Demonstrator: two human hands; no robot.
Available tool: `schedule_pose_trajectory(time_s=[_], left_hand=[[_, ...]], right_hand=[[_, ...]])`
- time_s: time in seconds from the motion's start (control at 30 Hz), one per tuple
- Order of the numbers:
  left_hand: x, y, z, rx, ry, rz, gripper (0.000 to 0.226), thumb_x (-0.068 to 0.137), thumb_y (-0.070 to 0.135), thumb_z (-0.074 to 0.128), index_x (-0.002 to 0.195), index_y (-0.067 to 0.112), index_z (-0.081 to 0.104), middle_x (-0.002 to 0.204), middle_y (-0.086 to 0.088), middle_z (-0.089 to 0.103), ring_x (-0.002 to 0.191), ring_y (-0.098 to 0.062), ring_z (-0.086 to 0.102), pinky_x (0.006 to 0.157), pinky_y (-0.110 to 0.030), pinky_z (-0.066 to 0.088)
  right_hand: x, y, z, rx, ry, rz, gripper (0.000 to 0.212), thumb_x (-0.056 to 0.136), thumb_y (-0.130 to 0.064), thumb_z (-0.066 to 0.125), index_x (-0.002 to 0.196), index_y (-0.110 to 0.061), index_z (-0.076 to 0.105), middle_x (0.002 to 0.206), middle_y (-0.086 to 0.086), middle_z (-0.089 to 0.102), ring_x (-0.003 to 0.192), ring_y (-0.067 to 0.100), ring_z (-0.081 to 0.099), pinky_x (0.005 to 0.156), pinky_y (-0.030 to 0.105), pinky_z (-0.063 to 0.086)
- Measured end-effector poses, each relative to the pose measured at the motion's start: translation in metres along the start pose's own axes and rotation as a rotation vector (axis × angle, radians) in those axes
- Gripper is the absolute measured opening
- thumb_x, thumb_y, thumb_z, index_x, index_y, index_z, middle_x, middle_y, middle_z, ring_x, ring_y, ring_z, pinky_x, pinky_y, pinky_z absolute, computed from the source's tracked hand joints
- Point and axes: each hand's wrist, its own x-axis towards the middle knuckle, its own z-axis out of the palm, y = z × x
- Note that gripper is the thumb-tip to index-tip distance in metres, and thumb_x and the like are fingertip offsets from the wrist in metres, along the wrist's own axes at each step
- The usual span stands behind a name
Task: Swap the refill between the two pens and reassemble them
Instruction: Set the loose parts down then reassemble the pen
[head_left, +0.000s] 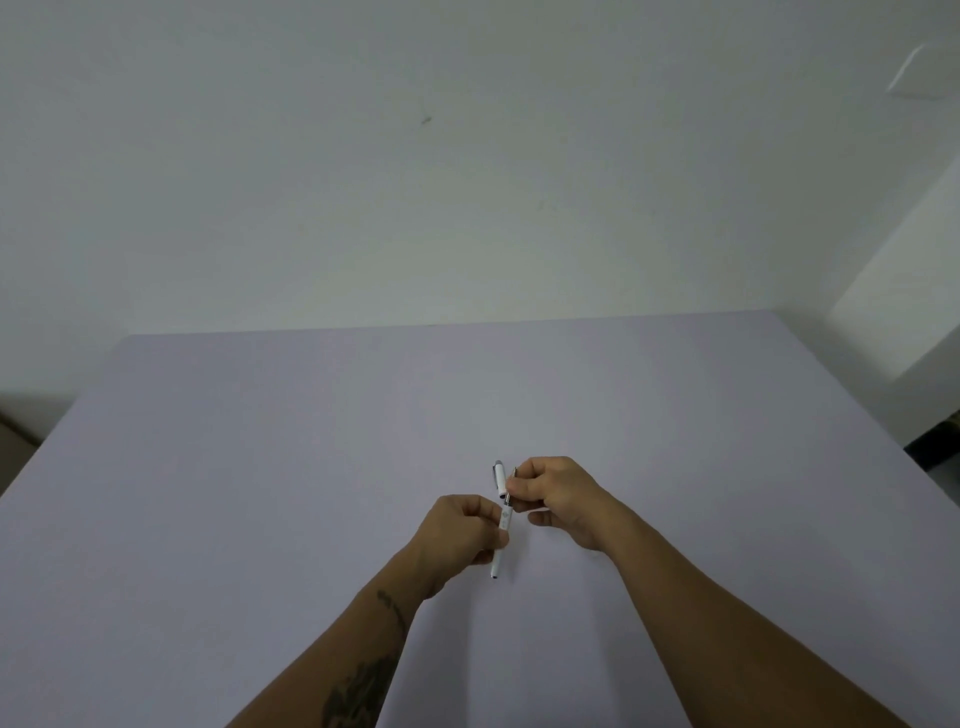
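My left hand (460, 532) grips a white pen barrel (500, 548) that points away from me, its near end sticking out below my fingers. My right hand (553, 496) pinches the dark front section with the refill (510, 493) right at the barrel's far end. A white pen cap or second pen piece (499, 479) lies on the table just left of my right fingertips. I cannot tell whether the dark section is screwed into the barrel or only touching it. A second whole pen is not visible.
The work surface is a pale lilac table (311, 467) against a white wall (467, 156). Its left and right edges drop off to the floor. Both forearms reach in from the bottom of the view.
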Motion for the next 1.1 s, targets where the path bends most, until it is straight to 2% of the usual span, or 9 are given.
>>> schedule_pose_trajectory(time_s=[0.27, 0.4, 0.5, 0.6, 0.73, 0.87, 0.93, 1.03, 1.1], left_hand=[[-0.0004, -0.0062, -0.001, 0.069, 0.055, 0.081, 0.018, 0.083, -0.003, 0.066, 0.079, 0.014, 0.07, 0.076, -0.007, 0.062, 0.073, -0.021, 0.06, 0.08, -0.039, 0.058], [-0.001, -0.0051, -0.0002, 0.089, 0.076, 0.118, 0.018, 0.083, -0.001, 0.067, 0.08, 0.016, 0.071, 0.08, -0.007, 0.063, 0.076, -0.022, 0.06, 0.085, -0.046, 0.057], [-0.0013, -0.004, 0.0009, 0.115, 0.083, 0.133, 0.017, 0.083, 0.0, 0.067, 0.082, 0.017, 0.071, 0.082, -0.009, 0.064, 0.078, -0.023, 0.06, 0.086, -0.048, 0.056], [-0.0012, -0.0019, 0.0008, 0.116, 0.093, 0.141, 0.016, 0.084, 0.001, 0.067, 0.082, 0.017, 0.07, 0.083, -0.009, 0.063, 0.078, -0.024, 0.059, 0.086, -0.048, 0.056], [-0.0009, 0.0007, -0.0001, 0.123, 0.103, 0.139, 0.018, 0.084, 0.001, 0.067, 0.08, 0.019, 0.07, 0.082, -0.009, 0.063, 0.078, -0.024, 0.059, 0.085, -0.047, 0.056], [-0.0014, 0.0001, 0.0016, 0.122, 0.098, 0.134, 0.016, 0.083, 0.001, 0.068, 0.08, 0.016, 0.07, 0.082, -0.011, 0.062, 0.077, -0.024, 0.058, 0.084, -0.047, 0.056], [-0.0014, -0.0006, 0.0029, 0.135, 0.102, 0.13, 0.014, 0.082, 0.001, 0.068, 0.082, 0.015, 0.07, 0.082, -0.01, 0.062, 0.076, -0.023, 0.058, 0.084, -0.047, 0.056], [-0.0016, -0.0002, 0.0041, 0.156, 0.101, 0.125, 0.011, 0.082, 0.002, 0.069, 0.084, 0.012, 0.071, 0.081, -0.01, 0.062, 0.075, -0.022, 0.057, 0.084, -0.048, 0.056], [-0.0019, 0.0011, 0.0037, 0.16, 0.106, 0.124, 0.012, 0.081, 0.002, 0.069, 0.082, 0.014, 0.07, 0.081, -0.01, 0.062, 0.075, -0.023, 0.057, 0.084, -0.049, 0.056]], right_hand=[[-0.0007, 0.002, 0.0021, 0.076, -0.027, 0.014, 0.009, 0.088, -0.014, 0.069, 0.09, -0.014, 0.078, 0.086, 0.002, 0.075, 0.078, 0.014, 0.066, 0.072, 0.029, 0.051], [-0.0001, -0.0009, 0.0036, 0.055, -0.01, -0.002, 0.008, 0.087, -0.014, 0.071, 0.079, -0.012, 0.069, 0.084, 0.004, 0.074, 0.075, 0.013, 0.067, 0.071, 0.03, 0.049], [0.0, -0.0023, 0.0032, 0.039, -0.005, -0.015, 0.012, 0.085, -0.015, 0.073, 0.077, -0.011, 0.064, 0.08, 0.003, 0.073, 0.073, 0.013, 0.067, 0.069, 0.03, 0.048], [-0.0021, -0.0041, -0.0004, 0.058, -0.038, -0.013, 0.003, 0.086, -0.013, 0.072, 0.085, -0.013, 0.075, 0.083, 0.001, 0.074, 0.078, 0.014, 0.066, 0.071, 0.03, 0.049], [-0.0028, -0.0024, -0.003, 0.038, -0.026, -0.018, 0.013, 0.089, -0.01, 0.068, 0.094, -0.016, 0.079, 0.084, -0.002, 0.075, 0.08, 0.013, 0.066, 0.073, 0.028, 0.052], [-0.0018, 0.0, -0.0006, -0.006, 0.044, -0.048, 0.003, 0.085, -0.012, 0.073, 0.082, -0.013, 0.075, 0.072, -0.007, 0.074, 0.074, 0.011, 0.065, 0.069, 0.028, 0.05], [-0.0011, 0.0009, 0.0005, -0.037, 0.073, -0.067, 0.01, 0.082, -0.012, 0.075, 0.075, -0.012, 0.069, 0.067, -0.007, 0.073, 0.07, 0.011, 0.064, 0.065, 0.026, 0.049], [-0.0012, 0.0026, 0.0011, -0.067, 0.079, -0.074, 0.016, 0.082, -0.015, 0.076, 0.074, -0.013, 0.063, 0.072, -0.002, 0.072, 0.07, 0.012, 0.064, 0.062, 0.026, 0.05], [-0.0022, 0.0026, -0.0005, -0.041, 0.049, -0.062, 0.009, 0.084, -0.018, 0.074, 0.079, -0.013, 0.069, 0.075, -0.003, 0.074, 0.072, 0.013, 0.065, 0.064, 0.027, 0.05]])
